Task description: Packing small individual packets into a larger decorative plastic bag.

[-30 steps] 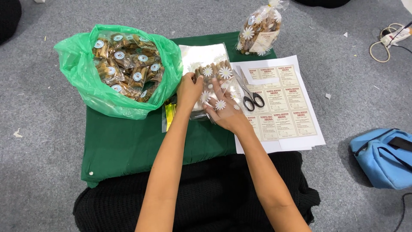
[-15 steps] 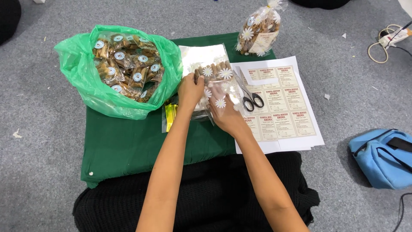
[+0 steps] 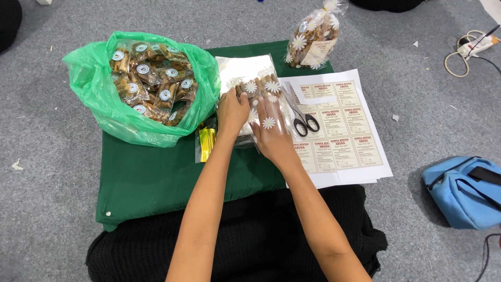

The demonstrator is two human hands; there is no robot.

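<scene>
My left hand [image 3: 231,112] and my right hand [image 3: 273,134] both rest on a clear bag printed with white daisies [image 3: 261,90], which lies flat on a stack of clear bags [image 3: 244,68] on a green cloth [image 3: 156,177]. The daisy bag holds several brown wrapped snacks at its far end. My right hand appears to be slipped into the bag, with a daisy print lying over its fingers. The left hand presses the bag's left side, fingers together.
A green plastic bag [image 3: 99,104] full of small wrapped snacks sits at the left. Black scissors [image 3: 302,117] lie on label sheets [image 3: 344,136] at the right. A filled, tied daisy bag [image 3: 313,39] stands behind. Gold twist ties [image 3: 206,143], a blue pouch [image 3: 462,190] and a cable [image 3: 464,52] lie around.
My right hand has slid a little forward and to the right on the daisy bag. The left hand stays on the bag's left side.
</scene>
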